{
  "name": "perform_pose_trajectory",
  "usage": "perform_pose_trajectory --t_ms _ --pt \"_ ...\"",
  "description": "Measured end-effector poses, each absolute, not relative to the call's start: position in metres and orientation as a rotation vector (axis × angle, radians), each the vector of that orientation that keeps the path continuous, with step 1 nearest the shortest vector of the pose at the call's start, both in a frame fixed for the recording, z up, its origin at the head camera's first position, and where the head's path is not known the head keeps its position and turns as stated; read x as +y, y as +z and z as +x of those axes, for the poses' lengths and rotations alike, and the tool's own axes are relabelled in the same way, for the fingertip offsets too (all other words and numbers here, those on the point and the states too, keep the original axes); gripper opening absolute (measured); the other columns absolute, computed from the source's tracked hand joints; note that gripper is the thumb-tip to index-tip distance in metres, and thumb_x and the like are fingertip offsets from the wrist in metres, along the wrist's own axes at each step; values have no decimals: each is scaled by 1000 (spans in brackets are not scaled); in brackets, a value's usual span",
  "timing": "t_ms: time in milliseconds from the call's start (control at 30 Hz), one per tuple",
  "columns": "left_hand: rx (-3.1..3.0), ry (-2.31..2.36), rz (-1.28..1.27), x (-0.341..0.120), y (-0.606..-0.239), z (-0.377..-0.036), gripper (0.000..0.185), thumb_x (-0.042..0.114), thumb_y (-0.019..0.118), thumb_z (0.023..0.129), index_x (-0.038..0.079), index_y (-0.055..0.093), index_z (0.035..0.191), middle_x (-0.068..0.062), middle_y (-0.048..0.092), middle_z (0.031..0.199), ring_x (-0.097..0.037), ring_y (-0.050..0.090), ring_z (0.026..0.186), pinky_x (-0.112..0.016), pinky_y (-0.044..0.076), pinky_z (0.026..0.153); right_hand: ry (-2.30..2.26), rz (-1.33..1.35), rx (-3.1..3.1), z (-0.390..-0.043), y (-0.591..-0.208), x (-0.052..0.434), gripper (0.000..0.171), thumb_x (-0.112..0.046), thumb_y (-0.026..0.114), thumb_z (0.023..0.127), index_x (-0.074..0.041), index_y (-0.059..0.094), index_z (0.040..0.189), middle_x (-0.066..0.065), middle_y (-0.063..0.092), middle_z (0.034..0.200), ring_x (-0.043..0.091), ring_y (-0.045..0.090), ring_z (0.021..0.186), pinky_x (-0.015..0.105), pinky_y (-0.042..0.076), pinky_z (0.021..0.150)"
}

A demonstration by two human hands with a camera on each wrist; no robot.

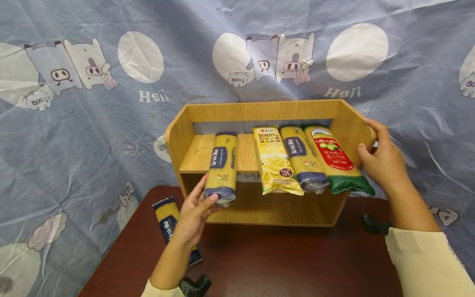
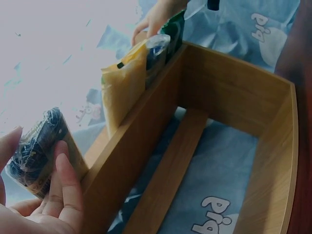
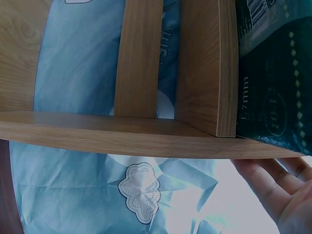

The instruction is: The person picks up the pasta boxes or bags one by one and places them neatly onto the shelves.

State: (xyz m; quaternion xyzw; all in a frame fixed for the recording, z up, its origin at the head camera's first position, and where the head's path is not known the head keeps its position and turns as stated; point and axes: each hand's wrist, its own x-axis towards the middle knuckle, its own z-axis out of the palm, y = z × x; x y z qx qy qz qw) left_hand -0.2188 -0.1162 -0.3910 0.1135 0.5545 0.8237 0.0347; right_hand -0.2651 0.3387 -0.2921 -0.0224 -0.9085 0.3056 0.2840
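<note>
My left hand (image 1: 194,214) grips the lower end of a spaghetti pack (image 1: 221,167) with a dark blue label, whose far end lies over the upper board of a small wooden shelf (image 1: 267,110). In the left wrist view the fingers curl round its wrapped end (image 2: 41,151). My right hand (image 1: 386,159) holds the shelf's right side panel by its edge. Side by side on the upper board lie a yellow noodle pack (image 1: 276,161), another blue-labelled spaghetti pack (image 1: 302,156) and a red-and-green pasta pack (image 1: 337,159), their near ends jutting past the board.
A further blue-labelled spaghetti pack (image 1: 167,218) lies on the dark red table (image 1: 282,260), left of the shelf and partly behind my left forearm. A printed grey-blue cloth (image 1: 193,62) hangs behind and beside the shelf.
</note>
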Motion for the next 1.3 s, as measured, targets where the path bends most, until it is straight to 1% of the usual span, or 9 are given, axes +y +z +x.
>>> perform_pose_trajectory --t_ms 100,167,400,567,733,900,1067,1200,1300 --pt "1693 2534 339 -110 -390 -220 70 7 61 100 26 29 159 -3 63 131 -13 67 104 -26 58 83 817 -58 -2431 -265 -292 340 68 -23 50 99 -35 21 159 36 54 137 57 60 114 38 43 66" --pt "1689 2527 336 -107 -390 -221 71 8 62 99 27 30 159 -4 64 129 -13 67 103 -26 58 82 815 -55 -2431 -265 -293 340 68 -23 50 99 -35 21 159 36 53 138 57 60 114 37 43 66" --pt "1679 2511 343 -97 -389 -226 71 10 64 98 28 31 159 -6 65 128 -14 67 101 -26 58 80 824 -54 -2432 -265 -295 340 68 -23 49 99 -35 21 159 33 52 142 57 59 116 47 45 72" --pt "1678 2513 338 -89 -388 -233 69 10 65 98 28 34 157 -6 65 126 -13 68 98 -26 57 78 826 -54 -2428 -265 -295 340 68 -22 50 99 -35 21 159 34 52 140 57 59 116 49 46 73" --pt "1694 2502 346 -79 -387 -237 72 13 66 98 26 30 159 -5 68 124 -12 69 94 -26 57 77 826 -56 -2434 -265 -295 340 69 -23 50 99 -35 20 160 36 52 139 58 58 116 53 47 74" --pt "1713 2481 348 -70 -387 -243 75 15 67 98 27 27 160 -5 70 124 -11 70 93 -27 58 76 845 -56 -2444 -265 -296 339 69 -24 49 100 -36 18 160 36 50 142 59 56 118 60 49 78" --pt "1729 2484 361 -59 -385 -250 77 16 68 97 27 26 160 -6 71 123 -12 72 91 -28 58 75 848 -56 -2437 -263 -295 339 68 -24 48 100 -36 18 160 35 50 143 59 56 118 61 48 79" --pt "1755 2490 363 -53 -384 -253 77 17 70 96 27 28 160 -7 72 121 -12 72 89 -29 58 74 851 -55 -2433 -263 -293 338 68 -24 48 100 -36 18 160 35 50 143 59 56 119 62 48 80" --pt "1784 2487 364 -51 -385 -256 77 18 71 95 27 28 159 -9 71 123 -12 71 90 -29 58 74 848 -53 -2436 -263 -293 338 69 -23 48 100 -36 18 160 36 49 142 59 56 118 62 49 79"
